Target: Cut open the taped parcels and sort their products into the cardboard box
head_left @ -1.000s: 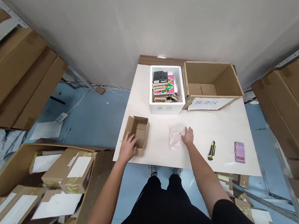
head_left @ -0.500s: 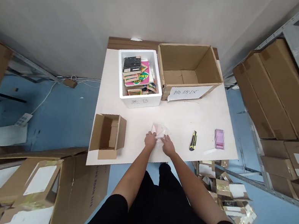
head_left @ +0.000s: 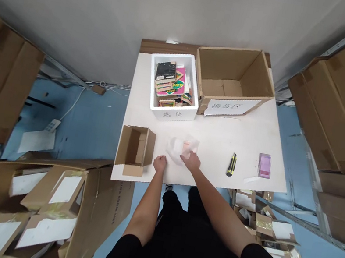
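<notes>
A thin, whitish, see-through wrapping sheet [head_left: 174, 147] lies loosely spread on the white table [head_left: 214, 136], near its front edge. On it shows a small pale item with an orange-pink patch [head_left: 186, 145], too small to name. The fingers of my right hand [head_left: 190, 161] are closed on the sheet's near right side. My left hand [head_left: 160, 163] is curled into a fist at the sheet's lower left; what it holds, if anything, is hidden. To its left stands an open small carton [head_left: 149, 149].
A white foam box [head_left: 175, 115] of books and a large open carton [head_left: 232, 93] with a handwritten label stand at the back. Rightward lie a yellow-black box cutter [head_left: 231, 164] and a blurred purple item [head_left: 265, 165]. Cartons fill a big box [head_left: 89, 203] at lower left.
The wrapping has gone from bunched under both hands to spread wider, baring the orange-pink patch. My left hand has moved left and curled up. The whole view has shifted.
</notes>
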`<state>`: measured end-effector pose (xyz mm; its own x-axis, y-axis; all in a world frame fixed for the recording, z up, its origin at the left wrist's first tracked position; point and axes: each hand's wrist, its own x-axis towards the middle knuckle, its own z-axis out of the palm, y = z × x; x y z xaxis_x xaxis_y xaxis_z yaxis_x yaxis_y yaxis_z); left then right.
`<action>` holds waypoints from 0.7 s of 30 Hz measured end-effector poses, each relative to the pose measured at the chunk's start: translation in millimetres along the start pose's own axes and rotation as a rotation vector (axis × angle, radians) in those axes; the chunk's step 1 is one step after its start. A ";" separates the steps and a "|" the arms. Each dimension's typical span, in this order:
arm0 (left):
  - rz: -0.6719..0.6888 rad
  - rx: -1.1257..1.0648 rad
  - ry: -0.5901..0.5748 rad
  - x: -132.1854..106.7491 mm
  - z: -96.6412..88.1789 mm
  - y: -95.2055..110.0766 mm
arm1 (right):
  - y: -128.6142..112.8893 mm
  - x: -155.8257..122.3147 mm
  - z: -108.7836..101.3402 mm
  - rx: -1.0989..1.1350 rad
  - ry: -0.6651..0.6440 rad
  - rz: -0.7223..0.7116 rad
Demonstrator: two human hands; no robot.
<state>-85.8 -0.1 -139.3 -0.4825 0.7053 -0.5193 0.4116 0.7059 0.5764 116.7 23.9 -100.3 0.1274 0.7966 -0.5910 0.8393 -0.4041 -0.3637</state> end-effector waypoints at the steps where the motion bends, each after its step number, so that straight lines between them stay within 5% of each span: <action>1: 0.000 0.004 0.026 -4.7 -1.4 -1.4 | -9.2 5.0 3.3 -0.025 0.003 0.060; 3: 0.057 0.001 0.036 -14.0 -1.2 1.0 | -22.3 14.6 8.0 -0.065 0.032 0.125; 6: 0.287 0.004 -0.130 -22.6 5.6 17.3 | -20.0 24.7 6.9 -0.010 0.033 0.092; 15: 0.244 0.299 -0.468 -11.3 46.4 77.0 | 107.2 -18.1 -31.3 0.197 0.384 0.102; 19: 0.194 0.313 -0.471 -7.3 59.9 77.6 | 98.0 -34.2 -22.5 0.166 0.465 0.036; 21: 0.186 0.301 -0.461 -4.3 63.6 75.5 | 76.3 -29.2 -10.4 0.076 0.352 -0.141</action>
<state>-3.5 54.2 -133.7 -0.0228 0.7268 -0.6864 0.6915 0.5073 0.5142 182.5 -25.5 -103.2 0.1979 0.9471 -0.2526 0.8219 -0.3007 -0.4838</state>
